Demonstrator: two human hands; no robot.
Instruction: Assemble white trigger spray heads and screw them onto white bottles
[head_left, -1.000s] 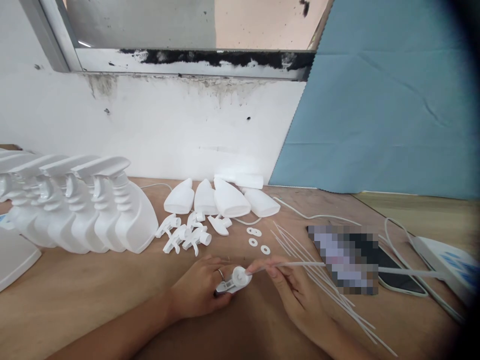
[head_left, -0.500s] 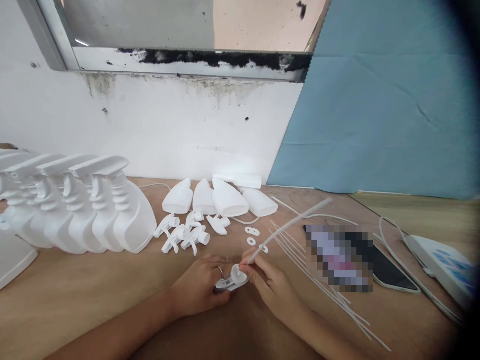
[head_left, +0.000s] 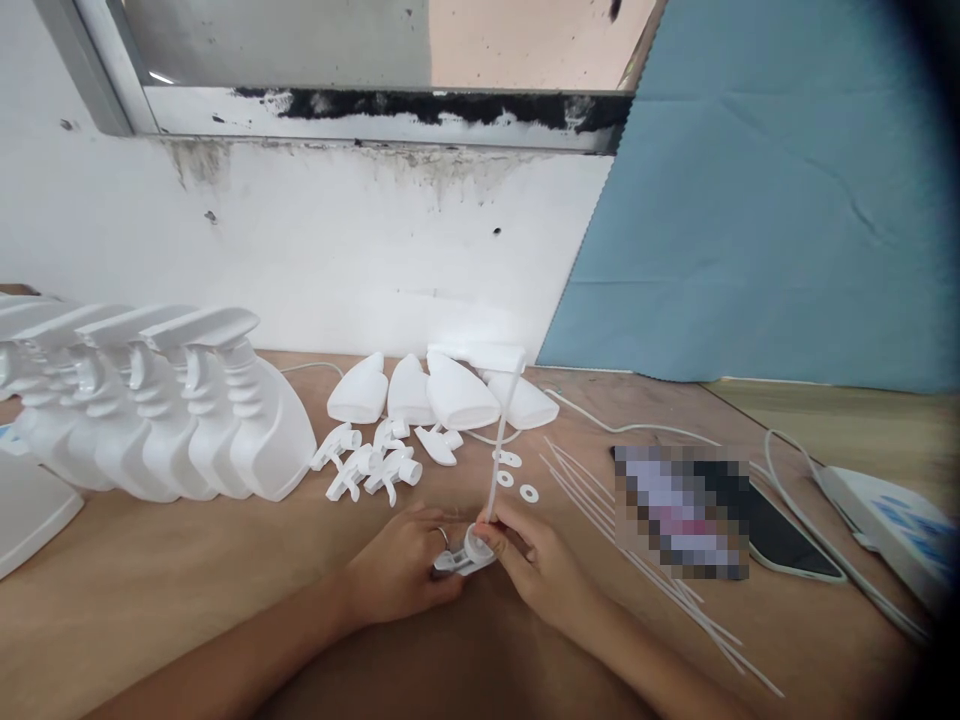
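My left hand [head_left: 396, 572] is closed around a white trigger sprayer head [head_left: 456, 562], whose round collar faces up and toward the right. Between the thumb and fingers of my right hand [head_left: 546, 572] is a thin whitish plastic tube [head_left: 505, 435], pinched near its lower end. The tube stands nearly upright over the collar; my fingertips hide whether its end is seated inside. Just beyond my hands lie several more white trigger parts [head_left: 391, 474] and a few flat white washers [head_left: 529, 493]. Several loose tubes [head_left: 592, 512] lie fanned out right of my right hand.
Assembled white spray bottles [head_left: 274, 445] stand in a row at the left. White tapered shells [head_left: 459, 397] sit near the wall. On the right are a phone [head_left: 795, 548], a white cable [head_left: 637, 428] and a white box [head_left: 885, 520]. A blue cloth [head_left: 750, 220] hangs behind.
My right hand has swung the tube from a rightward slant to nearly upright over the sprayer head. My left hand keeps its hold in almost the same place.
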